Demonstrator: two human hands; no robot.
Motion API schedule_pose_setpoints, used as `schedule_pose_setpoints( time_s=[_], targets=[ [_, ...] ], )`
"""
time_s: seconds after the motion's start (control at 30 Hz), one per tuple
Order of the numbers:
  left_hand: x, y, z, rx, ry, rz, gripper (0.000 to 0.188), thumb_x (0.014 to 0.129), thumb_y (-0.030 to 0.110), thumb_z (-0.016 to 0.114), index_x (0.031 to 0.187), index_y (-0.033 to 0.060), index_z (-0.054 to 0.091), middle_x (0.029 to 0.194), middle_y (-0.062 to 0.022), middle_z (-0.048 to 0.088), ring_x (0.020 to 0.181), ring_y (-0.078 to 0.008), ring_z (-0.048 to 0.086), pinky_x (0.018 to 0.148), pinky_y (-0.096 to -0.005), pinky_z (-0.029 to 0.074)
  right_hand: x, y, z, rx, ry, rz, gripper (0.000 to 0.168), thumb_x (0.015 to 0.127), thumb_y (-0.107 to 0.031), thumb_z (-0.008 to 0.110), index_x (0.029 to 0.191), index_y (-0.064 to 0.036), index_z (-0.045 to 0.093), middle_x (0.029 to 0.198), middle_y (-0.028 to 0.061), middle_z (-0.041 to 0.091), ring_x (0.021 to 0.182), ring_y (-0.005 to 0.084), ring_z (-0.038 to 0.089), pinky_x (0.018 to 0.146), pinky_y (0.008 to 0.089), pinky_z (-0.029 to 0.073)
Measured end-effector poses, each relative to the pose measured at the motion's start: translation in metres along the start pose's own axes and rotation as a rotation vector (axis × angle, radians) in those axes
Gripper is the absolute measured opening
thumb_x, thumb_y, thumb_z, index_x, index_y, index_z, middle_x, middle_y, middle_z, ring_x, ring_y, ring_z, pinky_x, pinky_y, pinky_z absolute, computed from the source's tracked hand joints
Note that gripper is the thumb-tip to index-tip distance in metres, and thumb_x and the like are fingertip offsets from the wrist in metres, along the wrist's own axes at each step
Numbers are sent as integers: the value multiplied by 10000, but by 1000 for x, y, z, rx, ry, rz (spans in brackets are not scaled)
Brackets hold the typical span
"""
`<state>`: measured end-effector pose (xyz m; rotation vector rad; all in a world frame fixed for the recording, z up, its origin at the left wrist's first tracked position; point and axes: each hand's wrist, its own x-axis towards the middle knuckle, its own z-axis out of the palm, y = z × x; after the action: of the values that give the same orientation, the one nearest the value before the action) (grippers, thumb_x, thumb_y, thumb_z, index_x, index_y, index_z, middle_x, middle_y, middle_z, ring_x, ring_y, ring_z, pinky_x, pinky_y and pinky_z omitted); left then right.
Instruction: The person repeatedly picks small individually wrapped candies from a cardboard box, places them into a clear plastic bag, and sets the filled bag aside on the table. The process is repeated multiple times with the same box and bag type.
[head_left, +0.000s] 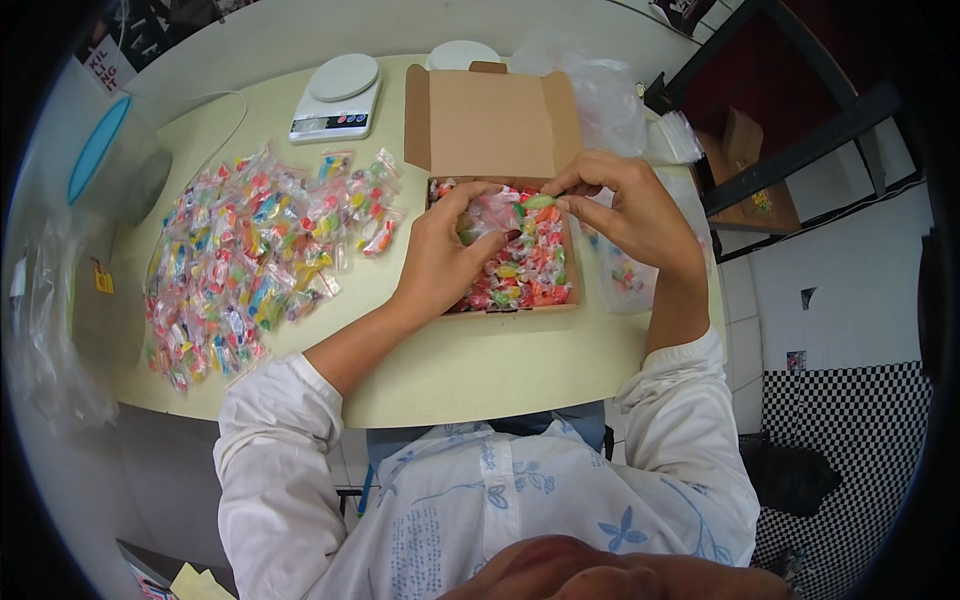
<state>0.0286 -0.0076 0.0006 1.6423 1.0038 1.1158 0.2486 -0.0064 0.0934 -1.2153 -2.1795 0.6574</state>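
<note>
Over an open cardboard box (491, 120) my left hand (454, 247) grips a small clear plastic bag (493, 213), its thumb and fingers around the sides. Something green shows through the bag's lower left. Between the thumb and fingertips of my right hand (626, 202) is a green wrapped candy (538, 202), close to the bag's right side. Below both hands, wrapped candies (529, 262) in red, orange, yellow and green fill the box. My left hand hides part of them.
A heap of filled small plastic bags (240, 255) covers the table's left side. Behind it stands a white digital scale (334, 97). Clear plastic bags (611, 97) lie behind the box, and another bag with candies (630, 274) lies right of it.
</note>
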Motion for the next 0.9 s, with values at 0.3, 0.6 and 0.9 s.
schedule_pose_setpoints(
  time_s=[0.3,0.6,0.9],
  targets=[
    [1,1,4,-72,-16,11,471,780,70,771,1205,-14,588,1103,-160,673,991,-232,660,861,-328,509,-1,-11,27,-187,117,-44,131,788,-51,710,900,2,669,840,103,653,745,217,645,694,332,520],
    [3,-17,5,-227,-31,21,367,891,-8,634,1255,-4,589,1109,-103,663,967,-139,626,840,-275,501,5,-5,40,-73,151,15,151,789,-68,711,882,4,616,822,119,643,763,253,647,694,364,514],
    [9,-11,-3,-306,-66,-130,275,939,0,606,1213,3,625,908,-5,663,796,-33,576,666,-195,468,9,15,40,-7,71,-47,190,784,-130,748,880,-28,620,893,123,628,914,306,603,790,392,479]
  ],
)
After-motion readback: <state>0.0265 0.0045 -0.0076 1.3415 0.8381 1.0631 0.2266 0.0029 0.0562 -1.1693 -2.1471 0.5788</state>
